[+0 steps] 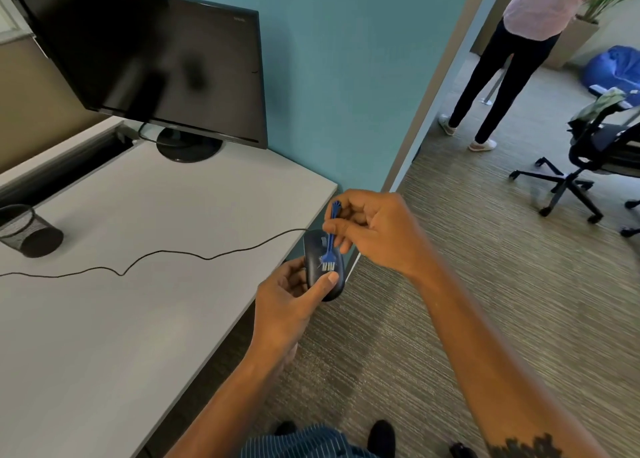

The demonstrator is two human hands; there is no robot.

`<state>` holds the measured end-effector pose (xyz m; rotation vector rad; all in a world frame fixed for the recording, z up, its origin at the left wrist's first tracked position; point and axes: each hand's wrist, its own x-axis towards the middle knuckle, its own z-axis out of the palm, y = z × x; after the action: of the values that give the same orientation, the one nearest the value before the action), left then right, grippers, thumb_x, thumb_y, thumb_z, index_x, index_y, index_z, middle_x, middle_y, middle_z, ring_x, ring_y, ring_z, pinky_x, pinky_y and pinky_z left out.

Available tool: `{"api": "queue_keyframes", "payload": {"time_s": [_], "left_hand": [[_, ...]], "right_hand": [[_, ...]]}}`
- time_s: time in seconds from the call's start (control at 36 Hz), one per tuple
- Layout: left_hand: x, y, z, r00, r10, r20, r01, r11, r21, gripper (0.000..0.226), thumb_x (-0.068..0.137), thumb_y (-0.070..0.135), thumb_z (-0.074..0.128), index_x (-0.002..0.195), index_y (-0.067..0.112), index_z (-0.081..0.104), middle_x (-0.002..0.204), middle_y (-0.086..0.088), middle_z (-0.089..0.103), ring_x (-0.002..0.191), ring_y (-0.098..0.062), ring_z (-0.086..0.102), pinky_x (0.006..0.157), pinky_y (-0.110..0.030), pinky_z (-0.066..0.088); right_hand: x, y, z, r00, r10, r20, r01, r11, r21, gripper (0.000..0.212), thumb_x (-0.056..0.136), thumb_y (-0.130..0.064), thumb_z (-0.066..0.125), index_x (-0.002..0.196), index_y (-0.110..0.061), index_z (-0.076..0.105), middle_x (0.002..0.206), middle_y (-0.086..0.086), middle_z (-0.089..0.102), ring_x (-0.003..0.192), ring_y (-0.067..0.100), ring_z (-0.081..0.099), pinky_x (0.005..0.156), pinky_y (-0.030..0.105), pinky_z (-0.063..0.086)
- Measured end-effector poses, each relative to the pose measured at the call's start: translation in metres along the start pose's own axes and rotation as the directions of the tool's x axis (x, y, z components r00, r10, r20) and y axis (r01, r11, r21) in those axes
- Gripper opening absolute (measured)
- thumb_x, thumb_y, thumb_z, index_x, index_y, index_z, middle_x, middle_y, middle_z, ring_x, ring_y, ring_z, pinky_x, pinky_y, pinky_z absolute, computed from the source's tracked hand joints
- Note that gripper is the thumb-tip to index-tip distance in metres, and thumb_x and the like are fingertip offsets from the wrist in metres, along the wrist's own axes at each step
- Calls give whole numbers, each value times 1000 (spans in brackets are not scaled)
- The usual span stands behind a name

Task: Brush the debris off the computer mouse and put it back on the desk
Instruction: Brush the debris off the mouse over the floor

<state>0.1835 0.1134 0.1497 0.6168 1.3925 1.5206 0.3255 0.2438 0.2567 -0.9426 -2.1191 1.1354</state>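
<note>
A black wired computer mouse [316, 254] is held just past the right edge of the white desk [145, 284], above the carpet. My left hand [291, 301] grips it from below, thumb pressed on its near end. My right hand [374, 229] pinches a small blue brush [329, 246] by its handle, with the pale bristles resting on the mouse's top. Pale specks of debris show on the mouse beside the bristles. The mouse's black cable [156, 255] trails left across the desk.
A black monitor [152, 59] stands at the back of the desk, and a mesh pen cup [29, 230] lies at the left. A teal partition [346, 76] rises behind. A person [512, 59] stands on the carpet beyond, near a black office chair [588, 156].
</note>
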Motion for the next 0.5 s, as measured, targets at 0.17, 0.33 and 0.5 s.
{"api": "queue_keyframes", "payload": {"time_s": [0.17, 0.33, 0.5], "left_hand": [[-1, 4, 1, 1000, 2, -3, -2, 1000, 13, 101, 52, 80, 102, 133, 24, 80, 114, 5, 89, 105, -16, 87, 86, -22, 68], [-2, 4, 0, 1000, -7, 0, 7, 1000, -10, 100, 54, 76, 103, 133, 20, 80, 113, 1, 90, 105, -19, 87, 86, -23, 68], [-4, 5, 0, 1000, 3, 7, -3, 1000, -7, 95, 56, 74, 104, 131, 21, 81, 113, 1, 90, 105, -19, 87, 86, -24, 69]], "right_hand": [[3, -1, 0, 981, -60, -182, 56, 998, -25, 12, 100, -4, 80, 103, -15, 77, 83, 7, 82, 65, 21, 81, 66, 31, 67], [-2, 0, -2, 998, -59, -22, 59, 998, -23, 17, 99, -6, 81, 101, -23, 78, 84, 1, 83, 65, 18, 80, 66, 27, 66], [-3, -1, 0, 989, -95, -115, 93, 995, -18, 11, 100, -4, 80, 105, -14, 78, 87, 5, 83, 67, 21, 81, 68, 37, 69]]}}
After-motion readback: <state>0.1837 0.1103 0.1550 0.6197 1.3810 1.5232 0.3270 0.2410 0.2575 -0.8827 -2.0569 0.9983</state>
